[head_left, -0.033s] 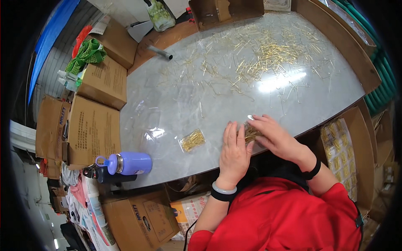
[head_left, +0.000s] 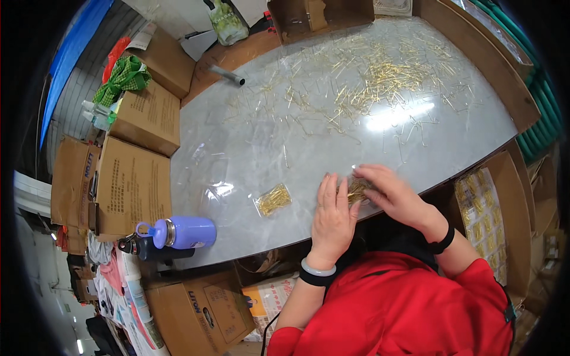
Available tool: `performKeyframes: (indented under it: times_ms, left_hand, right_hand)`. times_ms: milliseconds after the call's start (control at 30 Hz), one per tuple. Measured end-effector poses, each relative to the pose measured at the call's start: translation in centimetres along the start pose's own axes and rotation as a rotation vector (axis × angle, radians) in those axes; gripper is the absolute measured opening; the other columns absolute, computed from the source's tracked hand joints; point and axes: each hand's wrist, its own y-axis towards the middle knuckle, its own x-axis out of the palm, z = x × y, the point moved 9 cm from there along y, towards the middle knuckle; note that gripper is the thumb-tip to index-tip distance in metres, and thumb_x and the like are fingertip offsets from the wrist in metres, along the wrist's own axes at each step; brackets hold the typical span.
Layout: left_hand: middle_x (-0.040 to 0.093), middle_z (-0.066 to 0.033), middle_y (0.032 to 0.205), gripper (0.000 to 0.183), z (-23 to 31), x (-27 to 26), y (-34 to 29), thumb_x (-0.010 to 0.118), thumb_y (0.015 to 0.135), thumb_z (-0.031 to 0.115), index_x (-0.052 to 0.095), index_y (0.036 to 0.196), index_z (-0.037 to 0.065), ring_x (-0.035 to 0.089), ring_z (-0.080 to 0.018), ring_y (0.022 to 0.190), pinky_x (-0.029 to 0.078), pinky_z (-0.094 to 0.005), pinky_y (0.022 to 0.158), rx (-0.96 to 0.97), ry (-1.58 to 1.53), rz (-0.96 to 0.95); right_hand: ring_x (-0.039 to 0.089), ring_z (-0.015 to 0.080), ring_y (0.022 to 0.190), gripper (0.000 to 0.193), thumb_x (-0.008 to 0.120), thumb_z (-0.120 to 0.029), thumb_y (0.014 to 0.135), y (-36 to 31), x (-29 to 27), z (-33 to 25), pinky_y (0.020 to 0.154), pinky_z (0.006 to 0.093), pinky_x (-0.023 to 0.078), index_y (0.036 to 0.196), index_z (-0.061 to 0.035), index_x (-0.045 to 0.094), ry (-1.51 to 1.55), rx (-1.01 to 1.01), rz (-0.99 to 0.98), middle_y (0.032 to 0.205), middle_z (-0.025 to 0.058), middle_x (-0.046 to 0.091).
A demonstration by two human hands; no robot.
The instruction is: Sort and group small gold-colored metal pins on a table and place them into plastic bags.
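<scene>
A small clear bag of gold wire hooks [head_left: 358, 191] lies at the table's near edge, partly hidden between my hands. My left hand [head_left: 332, 216] holds its left side, the fingers long and straight and the thumb along the near edge. Over the bag's right side reaches my right hand [head_left: 393, 194], its fingers stretched and apart from the thumb, slightly blurred. To the left, a second filled bag of gold hooks [head_left: 274, 200] rests flat on the grey table [head_left: 237, 154]. Loose gold hooks [head_left: 392, 80] are heaped and scattered across the far side.
A purple bottle [head_left: 189, 231] and a dark bottle [head_left: 160, 249] lie at the left near corner. Cardboard boxes [head_left: 133, 184] line the left side. A metal tube [head_left: 228, 75] lies at the far left. Below the right edge, an open carton [head_left: 509, 207] holds several filled bags.
My right fingers have lifted slightly and spread from the thumb, baring more of the bag. My left hand stays almost still.
</scene>
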Motion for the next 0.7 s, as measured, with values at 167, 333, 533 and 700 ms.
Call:
performKeyframes:
  times_ms: [167,333,533,700]
  left_hand:
    - [0.039,-0.0253,0.147,0.042,0.1,-0.2,0.2,0.059,0.098,0.015,0.049,0.133,-0.004,0.038,-0.0448,0.139,0.039,-0.0499,0.11,0.015,-0.015,-0.015]
    - [0.039,-0.0252,0.148,0.044,0.0,-0.1,0.0,0.061,0.097,0.014,0.048,0.134,-0.004,0.037,-0.0451,0.139,0.04,-0.05,0.11,0.007,-0.021,-0.013]
    - [0.037,-0.0263,0.149,0.049,-0.3,-0.2,-0.2,0.061,0.096,0.014,0.043,0.138,-0.004,0.036,-0.0462,0.14,0.037,-0.0507,0.112,0.005,-0.056,0.008]
    - [0.037,-0.0267,0.15,0.049,-0.2,0.2,-0.2,0.062,0.095,0.013,0.043,0.138,-0.004,0.036,-0.0468,0.14,0.037,-0.0509,0.113,0.004,-0.073,-0.01]
  right_hand:
    - [0.058,0.0372,0.113,0.044,0.066,-0.002,0.089,0.3,-0.1,0.3,0.095,0.0424,0.049,0.132,-0.0042,0.057,-0.085,0.11,0.192,0.127,0.017,0.06]
    - [0.044,0.0404,0.136,0.06,0.065,-0.023,0.094,-0.9,1.5,-2.3,0.114,0.054,0.031,0.145,0.0004,0.044,-0.31,-0.013,0.05,0.145,0.021,0.049]
    - [0.04,0.0359,0.143,0.062,0.062,-0.021,0.094,-0.8,-0.8,-1.8,0.12,0.0607,0.017,0.148,0.001,0.04,-0.266,0.067,0.139,0.148,0.0204,0.047]
    - [0.061,0.0311,0.122,0.049,0.063,-0.002,0.08,-2.2,1.4,-4.4,0.116,0.0594,0.03,0.13,-0.0001,0.06,-0.491,-0.158,0.225,0.118,0.015,0.069]
